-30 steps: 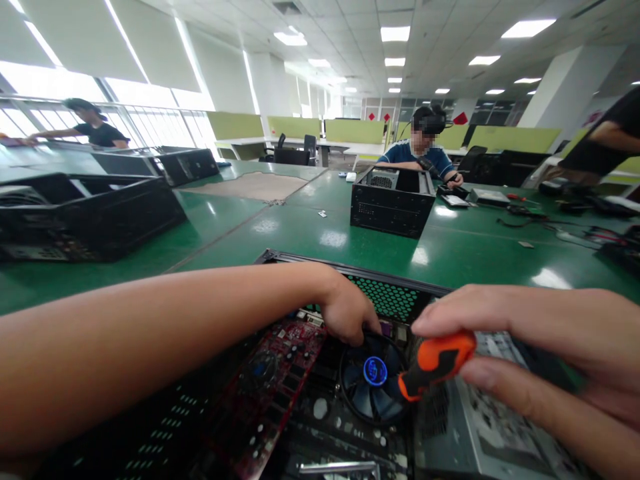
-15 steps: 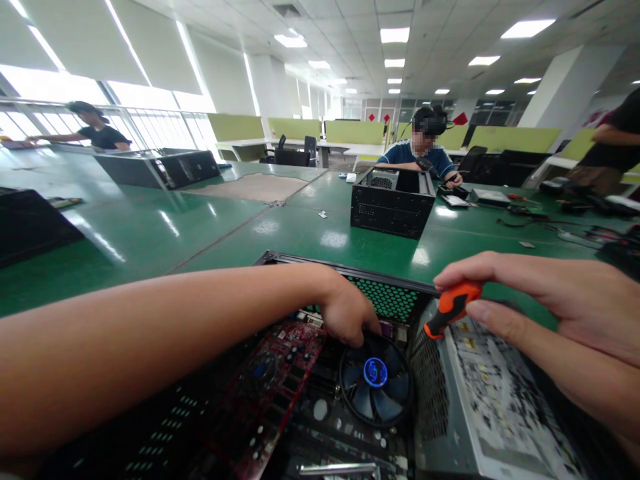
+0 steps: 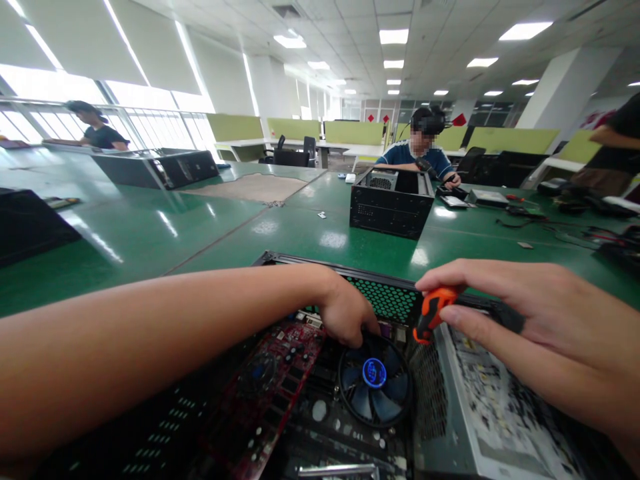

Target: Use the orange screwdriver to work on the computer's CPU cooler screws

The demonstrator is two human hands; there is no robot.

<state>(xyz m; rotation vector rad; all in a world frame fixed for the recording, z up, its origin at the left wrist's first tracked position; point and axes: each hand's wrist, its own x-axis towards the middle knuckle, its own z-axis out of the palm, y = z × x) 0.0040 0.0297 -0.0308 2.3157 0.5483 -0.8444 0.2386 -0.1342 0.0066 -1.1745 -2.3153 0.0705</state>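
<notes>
Inside an open computer case [image 3: 345, 270], a black CPU cooler fan [image 3: 375, 373] with a blue hub label sits on the motherboard. My left hand [image 3: 347, 313] reaches in, its fingers bent down at the fan's far rim. Those fingertips are hidden, so what they grip cannot be made out. Between thumb and fingers my right hand [image 3: 520, 320] holds an orange-and-black screwdriver [image 3: 434, 313] by its handle, tilted, beside the power supply. The screwdriver's shaft is not visible. Left of the fan lies a red graphics card [image 3: 280, 380].
The silver power supply [image 3: 495, 400] fills the case's right side. A metal bar [image 3: 337, 471] crosses the near edge. Farther off on the green table [image 3: 280, 233] stands another black case [image 3: 390, 203], with a person [image 3: 417, 150] behind it. Cables [image 3: 555, 230] lie at right.
My right hand has moved left with the screwdriver, its handle now more upright and nearer the fan. My left hand stays at the fan's rim.
</notes>
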